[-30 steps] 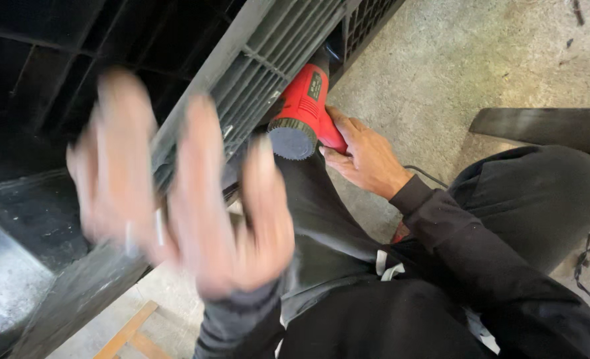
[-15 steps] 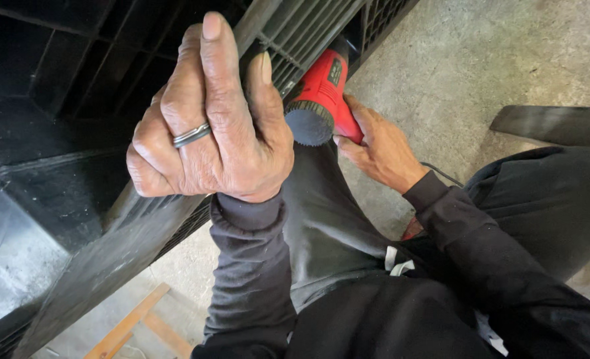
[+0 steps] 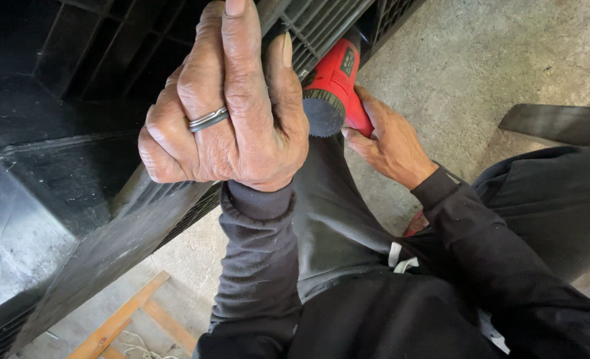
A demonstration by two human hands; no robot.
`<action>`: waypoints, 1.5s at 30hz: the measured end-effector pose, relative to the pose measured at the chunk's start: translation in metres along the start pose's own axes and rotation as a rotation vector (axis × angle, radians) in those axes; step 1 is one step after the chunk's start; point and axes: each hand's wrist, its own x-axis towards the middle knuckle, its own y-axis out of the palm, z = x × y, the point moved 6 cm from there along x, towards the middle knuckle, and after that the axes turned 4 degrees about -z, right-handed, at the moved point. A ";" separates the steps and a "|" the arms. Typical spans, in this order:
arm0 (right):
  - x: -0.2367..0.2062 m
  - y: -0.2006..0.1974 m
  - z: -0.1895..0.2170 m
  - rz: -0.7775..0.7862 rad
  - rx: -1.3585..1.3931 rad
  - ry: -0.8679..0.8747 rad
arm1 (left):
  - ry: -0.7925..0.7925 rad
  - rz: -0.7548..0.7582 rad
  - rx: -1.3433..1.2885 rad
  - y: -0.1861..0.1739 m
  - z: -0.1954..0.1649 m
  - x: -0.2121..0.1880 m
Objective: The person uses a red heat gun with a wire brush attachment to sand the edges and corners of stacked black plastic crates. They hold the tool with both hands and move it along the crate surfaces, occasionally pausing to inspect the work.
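Note:
My left hand [image 3: 225, 126], with a ring on one finger, is raised close to the camera. Its fingers curl over the slanted grey edge of a big black grille housing [image 3: 109, 246], and the thumb lies along the far side. Below the housing, my right hand [image 3: 388, 143] grips a red power tool [image 3: 338, 70] with a round black ribbed rear end. The tool's nose points up into the grille slats [image 3: 321, 20] and is hidden there. Both sleeves are dark.
Dark trousers and a white drawstring [image 3: 401, 256] fill the lower middle. The floor [image 3: 494, 60] is bare concrete. A dark flat panel [image 3: 561, 123] lies at the right, and a wooden frame [image 3: 125, 319] with white cord lies at the bottom left.
One second ago my left hand was open, blurred, with its fingers spread. It has since closed over the housing's edge. My right hand stays on the red tool.

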 end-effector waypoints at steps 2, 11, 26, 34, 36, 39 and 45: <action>0.000 0.000 0.000 -0.002 -0.001 0.001 | -0.006 -0.017 -0.005 0.001 0.000 0.000; 0.001 0.001 0.000 -0.011 0.011 -0.016 | -0.009 0.006 -0.014 -0.001 0.000 0.002; 0.002 0.000 0.006 0.005 0.027 0.000 | 0.002 0.000 -0.029 0.000 0.000 0.005; 0.002 0.000 0.004 -0.006 0.022 -0.014 | 0.027 0.045 -0.052 -0.001 0.000 0.007; 0.003 0.001 0.004 -0.010 0.023 -0.034 | 0.012 0.051 -0.055 -0.002 0.000 0.007; 0.002 0.002 0.003 -0.011 0.024 -0.028 | 0.002 0.048 -0.048 -0.002 -0.001 0.007; 0.002 0.003 0.000 -0.005 0.013 0.013 | 0.001 0.007 -0.035 0.000 -0.002 0.007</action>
